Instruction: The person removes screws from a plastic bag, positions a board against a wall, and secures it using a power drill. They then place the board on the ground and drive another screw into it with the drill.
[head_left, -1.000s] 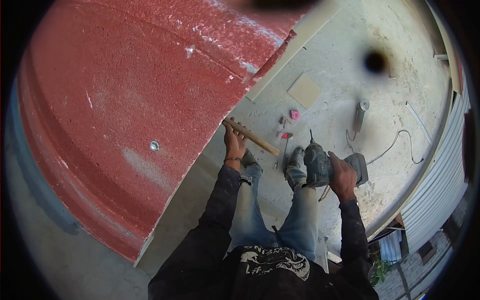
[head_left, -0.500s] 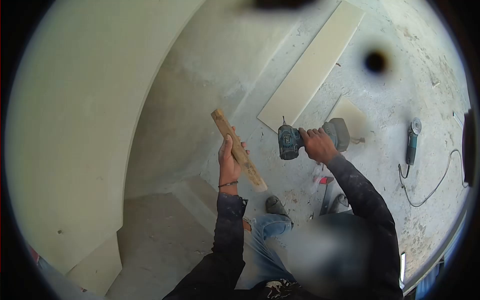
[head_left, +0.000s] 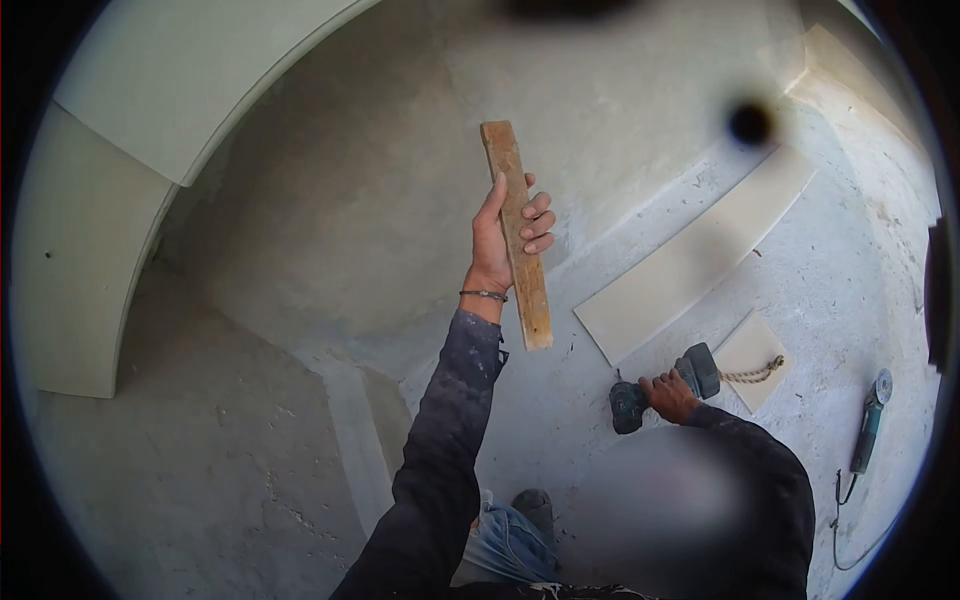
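Left hand (head_left: 508, 235): closed around a wooden strip (head_left: 525, 285), thumb on one side, fingers on the other.
Strip's place: raised in front of the body, both ends showing past the grip.
Right hand (head_left: 672, 398): wrapped round the handle of a power drill (head_left: 628, 405), bit pointing away from the body.
Rope (head_left: 740, 377): twisted, its knotted end seen against a small pale panel (head_left: 748, 345).
Floor (head_left: 565, 405): long pale board (head_left: 690, 265) near that panel, angle grinder (head_left: 868, 435) to the right.
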